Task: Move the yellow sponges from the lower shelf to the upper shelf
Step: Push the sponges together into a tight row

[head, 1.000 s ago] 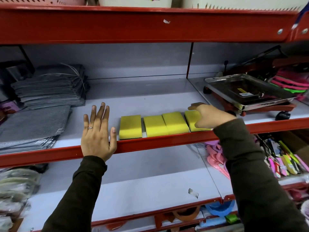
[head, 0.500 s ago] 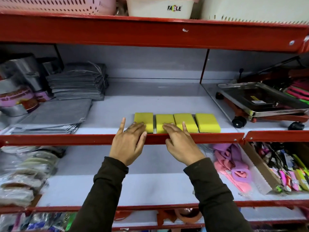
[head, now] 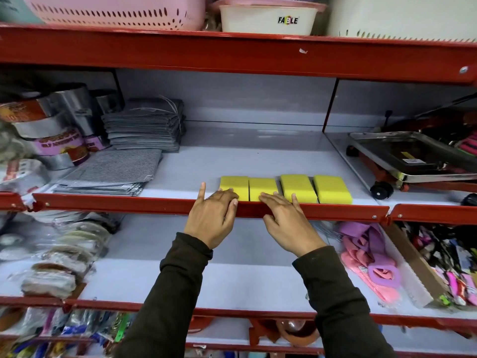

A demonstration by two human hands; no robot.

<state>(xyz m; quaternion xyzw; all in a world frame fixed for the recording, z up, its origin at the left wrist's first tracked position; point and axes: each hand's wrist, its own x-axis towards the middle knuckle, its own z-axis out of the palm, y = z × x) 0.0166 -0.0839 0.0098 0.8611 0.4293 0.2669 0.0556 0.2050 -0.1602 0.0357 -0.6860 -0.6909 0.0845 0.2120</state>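
Note:
Several yellow sponges lie in a row at the front of the upper shelf (head: 258, 151), just behind its red lip (head: 129, 204). My left hand (head: 214, 215) rests over the lip with fingertips on the leftmost sponge (head: 233, 182). My right hand (head: 286, 223) lies beside it, fingertips touching the second sponge (head: 262, 186) and the front of the third sponge (head: 296, 186). The fourth sponge (head: 331, 188) sits untouched on the right. Both hands are flat with fingers spread, gripping nothing. The lower shelf (head: 245, 280) below my arms shows no sponges.
Grey cloth stacks (head: 144, 130) and foil tape rolls (head: 51, 140) fill the upper shelf's left. A steel tray on a wheeled red stand (head: 402, 156) sits right. Pink baskets (head: 116, 11) stand on top. Pink and purple items (head: 366, 259) lie on the lower shelf's right.
My right hand left the rightmost sponge and came to the middle. My left hand slid right to the leftmost sponge. Over the last half second both hands barely moved.

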